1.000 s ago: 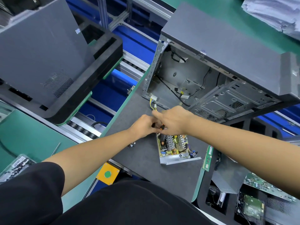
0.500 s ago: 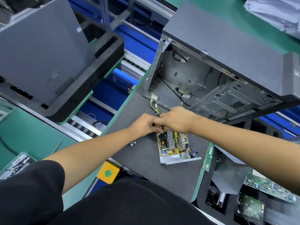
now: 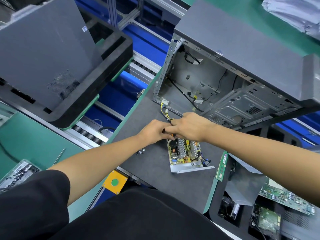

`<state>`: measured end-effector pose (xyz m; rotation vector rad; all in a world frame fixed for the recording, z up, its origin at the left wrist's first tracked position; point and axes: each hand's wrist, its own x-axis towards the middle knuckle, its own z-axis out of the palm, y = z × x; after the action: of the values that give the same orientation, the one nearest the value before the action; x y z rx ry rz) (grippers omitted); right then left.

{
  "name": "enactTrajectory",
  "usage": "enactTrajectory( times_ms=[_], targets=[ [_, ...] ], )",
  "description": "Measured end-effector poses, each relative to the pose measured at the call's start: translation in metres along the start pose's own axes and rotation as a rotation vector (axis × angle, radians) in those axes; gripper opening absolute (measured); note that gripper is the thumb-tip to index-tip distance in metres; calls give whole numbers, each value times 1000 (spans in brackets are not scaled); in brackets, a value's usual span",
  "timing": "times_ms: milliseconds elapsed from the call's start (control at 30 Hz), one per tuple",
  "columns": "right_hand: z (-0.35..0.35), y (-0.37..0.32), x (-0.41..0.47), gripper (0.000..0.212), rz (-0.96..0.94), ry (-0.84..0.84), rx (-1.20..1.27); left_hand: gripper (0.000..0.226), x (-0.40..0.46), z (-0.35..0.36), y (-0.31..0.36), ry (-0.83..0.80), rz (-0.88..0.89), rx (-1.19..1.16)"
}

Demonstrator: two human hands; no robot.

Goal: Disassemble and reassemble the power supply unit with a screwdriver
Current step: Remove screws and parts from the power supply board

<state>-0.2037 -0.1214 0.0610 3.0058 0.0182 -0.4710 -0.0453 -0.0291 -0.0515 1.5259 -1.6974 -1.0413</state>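
The open power supply unit (image 3: pixel 185 155) lies on the dark grey mat (image 3: pixel 152 174), its circuit board exposed inside a silver tray. Both hands meet over its far end. My right hand (image 3: pixel 188 127) grips a screwdriver (image 3: pixel 173 135), of which only a bit of orange and black handle shows under the fingers. My left hand (image 3: pixel 154 129) has its fingers curled against the same spot and pinches the tool's lower part; the tip is hidden. Yellow cables (image 3: pixel 163 111) run from the unit to a white connector beside the case.
An open computer case (image 3: pixel 242 70) stands just behind the hands. Loose screws (image 3: pixel 141 151) lie left of the unit, a RAM stick (image 3: pixel 222 166) to its right. Bins with circuit boards (image 3: pixel 284 196) sit at lower right. Another case in a black tray (image 3: pixel 43 54) rests on the conveyor.
The hands have drawn closer together over the unit's far end. My right index finger, stretched out a second ago, is now curled in.
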Motion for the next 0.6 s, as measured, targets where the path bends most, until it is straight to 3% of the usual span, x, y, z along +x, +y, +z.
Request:
enactTrajectory(
  times_ms=[200,333,433,500,567,600],
  targets=[
    [-5,-5,2,21,98,-92,89,17,0,0,1,-26,-9,-24],
    [-10,-13,9,20,260,-180,117,18,1,0,-3,-18,-52,18],
    [-9,-17,14,19,385,-244,211,41,4,3,-7,19,-55,46],
    [-12,-16,12,29,323,-208,112,36,4,3,-7,4,-60,53],
    [-18,-10,10,34,129,-197,-33,16,3,2,-7,-15,-41,21],
    [-20,-6,9,31,32,-224,-56,19,4,3,-5,-8,-19,16]
  ],
)
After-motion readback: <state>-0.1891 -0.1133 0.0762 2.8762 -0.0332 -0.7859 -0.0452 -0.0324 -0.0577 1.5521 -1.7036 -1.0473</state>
